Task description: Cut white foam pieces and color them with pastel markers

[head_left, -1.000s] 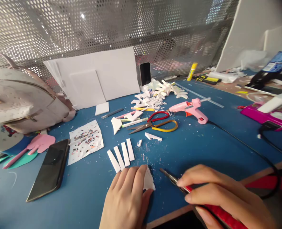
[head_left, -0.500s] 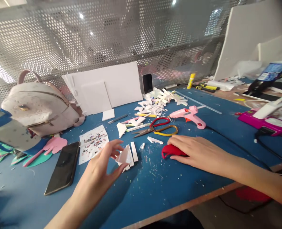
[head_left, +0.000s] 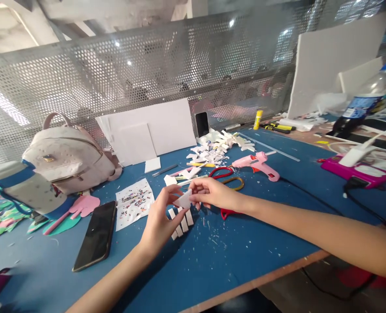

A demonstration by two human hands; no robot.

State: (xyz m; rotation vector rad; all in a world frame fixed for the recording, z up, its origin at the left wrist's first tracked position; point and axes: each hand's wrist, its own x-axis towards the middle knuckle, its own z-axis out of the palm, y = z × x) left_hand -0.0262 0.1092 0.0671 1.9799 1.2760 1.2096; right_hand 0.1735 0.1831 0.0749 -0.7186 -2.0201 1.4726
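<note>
Between both hands, above the blue table, is a small white piece of foam board [head_left: 183,199]. My left hand [head_left: 158,219] grips its left side between thumb and fingers. The fingertips of my right hand [head_left: 210,192] pinch its right end. Several white foam strips [head_left: 184,224] lie side by side just below the hands. A red object [head_left: 226,213] rests under my right wrist, mostly hidden, so its kind cannot be made out. Behind the right hand are scissors with one red and one yellow handle [head_left: 235,188], their blades covered by the hand.
A pink glue gun [head_left: 257,164] with a black cord lies right of a heap of white scraps [head_left: 212,150]. On the left are a phone [head_left: 95,237], a speckled paper sheet [head_left: 134,202], a tumbler [head_left: 39,187] and a backpack [head_left: 67,154]. A magenta power strip [head_left: 359,169] sits at right.
My right hand has let go of the red object and moved left to the foam piece. My left hand still holds that piece. The view has tilted up slightly.
</note>
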